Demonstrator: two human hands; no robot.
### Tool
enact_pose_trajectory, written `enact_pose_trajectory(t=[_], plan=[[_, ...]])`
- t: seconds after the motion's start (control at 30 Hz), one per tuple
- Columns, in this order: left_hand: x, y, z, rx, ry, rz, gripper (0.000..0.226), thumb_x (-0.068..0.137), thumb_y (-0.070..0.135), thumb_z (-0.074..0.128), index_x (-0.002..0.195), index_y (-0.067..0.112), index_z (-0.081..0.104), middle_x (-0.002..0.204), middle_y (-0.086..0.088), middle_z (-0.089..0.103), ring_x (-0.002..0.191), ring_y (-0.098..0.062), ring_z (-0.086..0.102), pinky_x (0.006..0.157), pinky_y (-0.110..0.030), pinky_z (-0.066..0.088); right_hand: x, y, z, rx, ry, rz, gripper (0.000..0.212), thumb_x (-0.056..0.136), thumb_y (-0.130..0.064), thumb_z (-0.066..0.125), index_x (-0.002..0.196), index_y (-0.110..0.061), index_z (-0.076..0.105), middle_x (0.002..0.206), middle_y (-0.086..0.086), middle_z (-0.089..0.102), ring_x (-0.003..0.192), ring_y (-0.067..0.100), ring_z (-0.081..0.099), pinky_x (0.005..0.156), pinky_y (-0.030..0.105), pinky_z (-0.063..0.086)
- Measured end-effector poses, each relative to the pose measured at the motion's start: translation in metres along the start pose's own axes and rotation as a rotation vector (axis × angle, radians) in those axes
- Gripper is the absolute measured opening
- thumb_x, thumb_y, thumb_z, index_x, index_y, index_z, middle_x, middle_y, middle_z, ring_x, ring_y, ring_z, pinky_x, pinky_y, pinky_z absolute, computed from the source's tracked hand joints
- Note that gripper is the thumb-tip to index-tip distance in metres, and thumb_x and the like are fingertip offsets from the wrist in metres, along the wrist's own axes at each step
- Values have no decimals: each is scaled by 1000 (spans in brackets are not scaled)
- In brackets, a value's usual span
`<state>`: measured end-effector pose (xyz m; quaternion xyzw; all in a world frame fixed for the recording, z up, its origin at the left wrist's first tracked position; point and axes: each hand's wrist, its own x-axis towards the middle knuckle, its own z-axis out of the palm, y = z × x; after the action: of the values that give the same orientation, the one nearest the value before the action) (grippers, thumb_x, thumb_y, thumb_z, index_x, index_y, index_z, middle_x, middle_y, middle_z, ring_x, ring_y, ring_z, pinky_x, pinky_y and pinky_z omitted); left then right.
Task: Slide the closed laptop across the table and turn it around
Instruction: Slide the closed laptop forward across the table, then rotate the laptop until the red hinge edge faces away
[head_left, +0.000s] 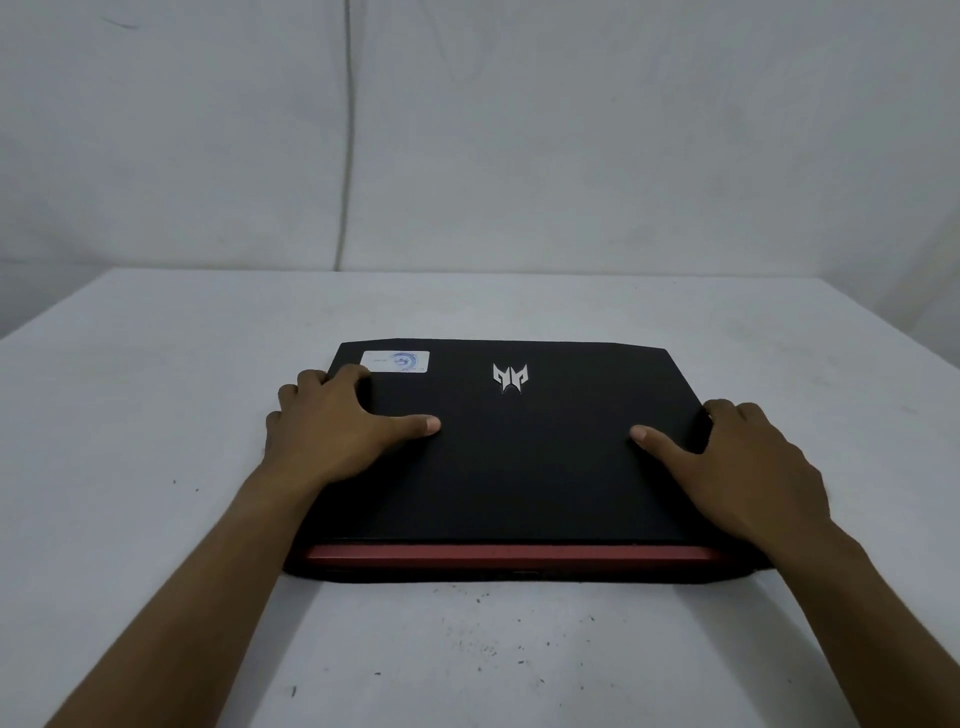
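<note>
The white table (156, 467) is seen with bare room on all 4 sides of the laptop. The closed black laptop (519, 467) lies flat near the table's near edge, red strip facing it. Its 2 side edges are held: the left hand (322, 431) and right hand (748, 457) are spread, thumbs laid on the lid. A white sticker (395, 360) is stuck by the lid's far left corner.

Laptop lid (519, 457): matt black, smooth.
Logo (510, 378): shiny, metallic-looking.
Sticker (395, 360): glossy white paper.
Table (467, 649): matt white, speckled.

Single head view, looking forward and down, close over table (156, 415), facing wall (571, 130).
</note>
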<state>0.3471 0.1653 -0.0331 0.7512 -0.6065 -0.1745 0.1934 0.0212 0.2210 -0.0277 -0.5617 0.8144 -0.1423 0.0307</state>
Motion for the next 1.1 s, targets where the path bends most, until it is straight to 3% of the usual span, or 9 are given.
enact_pose_trajectory(t=[0.17, 0.27, 0.37, 0.43, 0.53, 0.7, 0.83, 0.93, 1.1], plan=[[24, 3, -6, -4, -153, 65, 127, 42, 89, 61, 152, 33, 33, 159, -8, 25, 146, -30, 23, 115, -52, 29, -24, -3, -1, -76, -108, -85, 90, 78, -84, 29, 151, -32, 28, 155, 5, 35, 136, 29, 37, 93, 46, 45], [47, 10, -8, 33, -188, 127, 116, 46, 87, 64, 147, 33, 43, 163, -7, 24, 149, -29, 17, 117, -51, 26, -35, -9, 5, -109, -144, -105, 89, 80, -83, 23, 155, -35, 17, 164, 4, 17, 141, 33, 30, 103, 48, 39], [68, 15, -2, 65, -172, 226, 89, 48, 96, 57, 113, 35, 59, 137, -5, 52, 129, -28, 44, 107, -52, 38, -39, -13, 10, -83, -92, -93, 86, 81, -81, 22, 154, -35, 21, 164, 4, 18, 140, 34, 32, 106, 48, 35], [70, 19, 3, 86, -157, 257, 86, 58, 90, 56, 123, 34, 58, 129, 4, 55, 119, -23, 51, 104, -48, 38, -39, -13, 10, -61, -65, -81, 86, 81, -81, 24, 153, -35, 25, 163, 3, 22, 139, 34, 33, 106, 48, 35], [67, 21, 7, 101, -114, 244, 95, 65, 85, 54, 143, 32, 47, 142, 1, 50, 130, -24, 45, 106, -47, 33, -38, -12, 10, -59, -56, -90, 85, 81, -81, 24, 152, -35, 28, 162, 3, 24, 138, 34, 35, 106, 48, 36], [62, 12, 4, 144, -89, 216, 93, 61, 91, 49, 134, 34, 50, 133, -1, 52, 128, -25, 43, 102, -49, 35, -28, -10, 10, -40, -56, -143, 81, 84, -78, 29, 151, -34, 32, 161, 1, 28, 138, 32, 35, 106, 47, 37], [50, -2, -3, 189, -70, 179, 99, 56, 96, 47, 132, 32, 51, 128, -2, 53, 127, -25, 43, 102, -50, 36, -10, -4, 11, 33, -2, -225, 72, 86, -72, 37, 145, -31, 46, 155, -3, 41, 136, 26, 39, 100, 45, 42], [39, -9, -9, 237, -41, 161, 100, 54, 99, 44, 124, 28, 55, 123, -1, 56, 122, -25, 47, 100, -49, 38, 4, 0, 14, 114, 78, -285, 58, 87, -64, 45, 129, -28, 61, 138, -4, 58, 125, 23, 49, 87, 39, 44], [28, -11, -13, 279, -27, 154, 93, 50, 102, 40, 97, 23, 54, 101, 4, 57, 93, -20, 56, 77, -39, 45, 26, 5, 18, 217, 207, -335, 35, 89, -53, 51, 95, -27, 73, 100, -4, 68, 94, 20, 57, 71, 33, 40]])
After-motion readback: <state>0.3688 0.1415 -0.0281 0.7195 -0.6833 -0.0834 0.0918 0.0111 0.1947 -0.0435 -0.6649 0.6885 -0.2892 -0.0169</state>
